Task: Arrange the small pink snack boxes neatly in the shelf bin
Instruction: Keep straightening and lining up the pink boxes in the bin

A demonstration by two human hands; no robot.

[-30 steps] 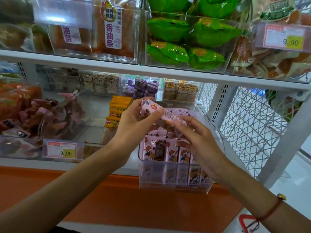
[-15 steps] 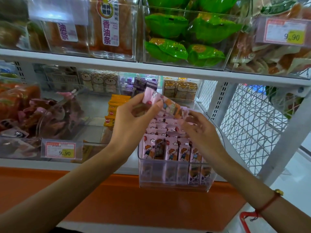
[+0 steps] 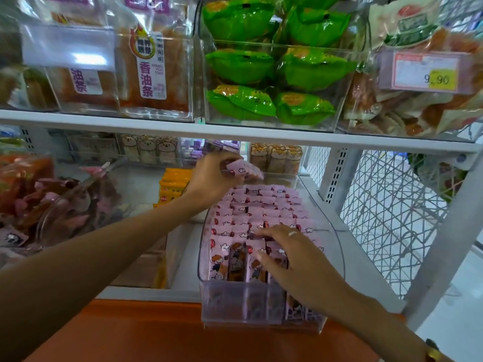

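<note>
Over the far end of the clear shelf bin [image 3: 337, 246], the left hand [image 3: 211, 178] pinches one small pink snack box [image 3: 244, 170] between thumb and fingers, holding it tilted above the back rows, probably so it can be dropped upright into a gap there. The bin sits at the front edge of the lower shelf [image 3: 366, 267], jutting slightly past it, and is packed with rows of pink snack boxes [image 3: 256, 207] standing on end. The right hand [image 3: 298, 259] lies open with fingers spread, pressing on the tops of the front rows near the bin's right wall, seemingly to keep them level and stop them tipping while the held box goes in.
</note>
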